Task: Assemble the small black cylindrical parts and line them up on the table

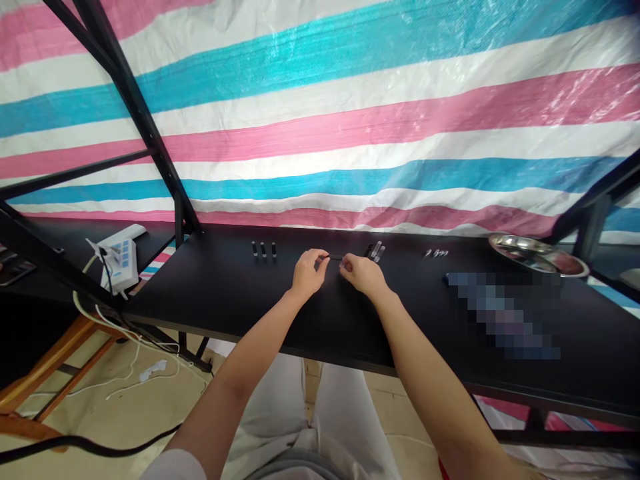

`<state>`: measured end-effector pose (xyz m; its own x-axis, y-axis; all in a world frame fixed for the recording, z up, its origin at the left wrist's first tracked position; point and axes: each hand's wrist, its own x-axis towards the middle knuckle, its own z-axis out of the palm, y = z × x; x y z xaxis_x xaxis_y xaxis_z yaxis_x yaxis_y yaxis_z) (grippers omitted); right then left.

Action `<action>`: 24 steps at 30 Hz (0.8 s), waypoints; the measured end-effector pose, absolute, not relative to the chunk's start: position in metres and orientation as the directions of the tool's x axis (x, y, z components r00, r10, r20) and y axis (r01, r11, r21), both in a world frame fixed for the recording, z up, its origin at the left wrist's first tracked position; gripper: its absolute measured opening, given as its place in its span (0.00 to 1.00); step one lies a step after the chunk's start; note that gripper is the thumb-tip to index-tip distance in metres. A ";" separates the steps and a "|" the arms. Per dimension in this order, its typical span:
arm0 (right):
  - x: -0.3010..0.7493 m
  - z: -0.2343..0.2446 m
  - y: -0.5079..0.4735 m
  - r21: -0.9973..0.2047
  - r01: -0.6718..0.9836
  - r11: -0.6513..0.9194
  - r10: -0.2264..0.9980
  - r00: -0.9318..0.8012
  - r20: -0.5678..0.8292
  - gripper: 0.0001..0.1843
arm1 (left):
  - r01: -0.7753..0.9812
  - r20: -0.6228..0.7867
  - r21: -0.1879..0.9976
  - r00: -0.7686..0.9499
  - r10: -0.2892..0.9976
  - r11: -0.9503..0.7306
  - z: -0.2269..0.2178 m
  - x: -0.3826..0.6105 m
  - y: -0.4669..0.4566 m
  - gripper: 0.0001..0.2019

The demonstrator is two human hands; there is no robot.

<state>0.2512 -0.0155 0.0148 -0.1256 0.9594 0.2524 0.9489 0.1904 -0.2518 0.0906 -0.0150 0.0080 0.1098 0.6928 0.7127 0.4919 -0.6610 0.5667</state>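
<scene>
Both my hands meet over the middle of a black table (pixel 240 293). My left hand (pixel 309 272) pinches one end of a thin black stick-like part (pixel 335 257). My right hand (pixel 363 274) is closed at the part's other end, fingertips pinched on a small clear piece I cannot name. Three small black upright pieces (pixel 263 250) stand in a row to the left of my hands. A few clear and dark tube-like pieces (pixel 376 251) lie just behind my right hand.
Small metal bits (pixel 436 253) lie to the right, beside a metal bowl (pixel 537 254) at the table's far right. A white power strip (pixel 121 263) with cables sits left, by a black frame post (pixel 150 133). A striped tarp hangs behind.
</scene>
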 end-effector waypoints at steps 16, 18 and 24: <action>0.245 0.023 -0.022 -0.214 0.955 0.206 0.959 -0.153 0.239 0.06 | 0.513 0.684 0.486 0.281 0.673 -0.708 0.008 0.091 -0.019 0.08; 0.245 0.023 -0.022 -0.219 0.951 0.219 0.957 -0.166 0.237 0.06 | 0.507 0.678 0.503 0.271 0.684 -0.700 0.008 0.091 -0.018 0.06; 0.245 0.022 -0.021 -0.216 0.945 0.245 0.952 -0.193 0.237 0.06 | 0.512 0.645 0.537 0.262 0.718 -0.670 0.008 0.090 -0.016 0.02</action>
<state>0.2450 -0.0209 0.0223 -0.1930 0.9521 0.2371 0.9450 0.2453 -0.2162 0.0904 -0.0161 0.0084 0.2618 0.7177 0.6453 0.5120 -0.6700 0.5375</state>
